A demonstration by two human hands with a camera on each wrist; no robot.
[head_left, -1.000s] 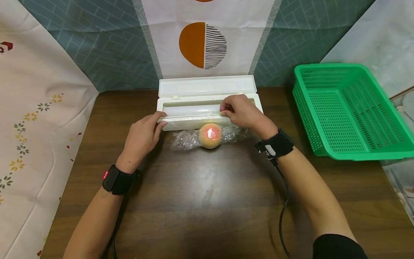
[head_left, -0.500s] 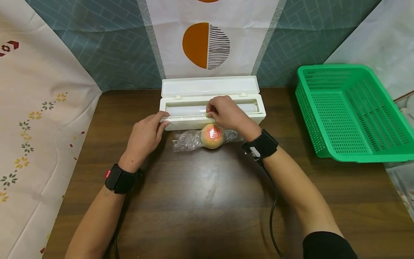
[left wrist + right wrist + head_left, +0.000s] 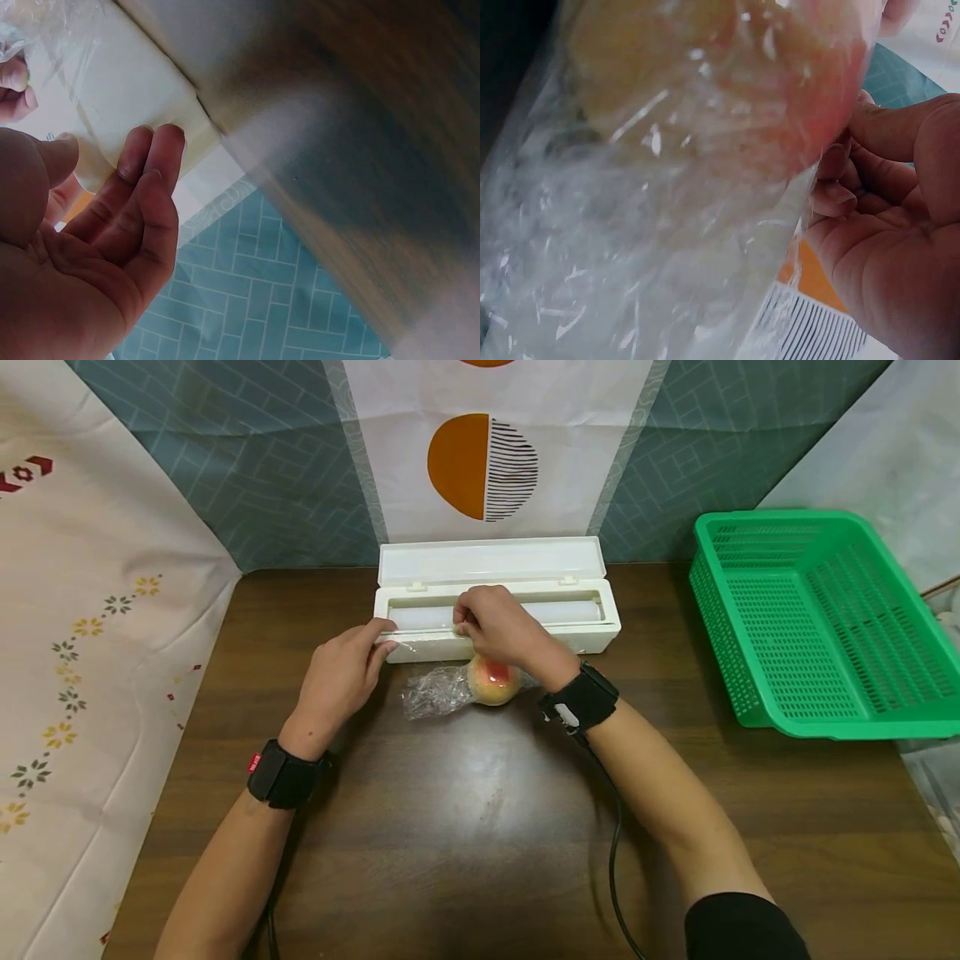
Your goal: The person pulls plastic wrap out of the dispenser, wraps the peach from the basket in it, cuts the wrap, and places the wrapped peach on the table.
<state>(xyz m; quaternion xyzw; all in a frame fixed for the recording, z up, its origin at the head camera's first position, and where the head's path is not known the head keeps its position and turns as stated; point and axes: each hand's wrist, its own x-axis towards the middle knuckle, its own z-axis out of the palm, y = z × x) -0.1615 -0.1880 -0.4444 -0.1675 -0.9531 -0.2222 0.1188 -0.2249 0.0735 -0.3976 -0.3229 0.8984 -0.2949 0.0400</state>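
Note:
A white cling film dispenser (image 3: 427, 650) lies with its lid raised, a pale roll (image 3: 558, 612) inside. My left hand (image 3: 341, 672) holds its left front corner between thumb and fingers. My right hand (image 3: 498, 627) pinches a small yellow-green slide cutter (image 3: 457, 629) on the front rail, left of the middle. The fingers hide most of this slider. Directly before the dispenser sits a round yellow-and-red fruit (image 3: 492, 685), its kind unclear, wrapped in crumpled cling film (image 3: 437, 692). Seen from the right wrist, the wrapped fruit (image 3: 720, 90) fills much of the view beside the fingers.
A green plastic basket (image 3: 832, 722) stands at the right of the brown wooden table (image 3: 480, 860). Patterned cloth (image 3: 300, 485) hangs behind the dispenser. A floral cloth (image 3: 135, 693) borders the left side. A black cable (image 3: 617, 860) trails from the right wristband.
My right hand has slid leftward along the dispenser's front rail with the slide cutter, passing behind the fruit. The left hand stays at the left corner. The head view has shifted slightly.

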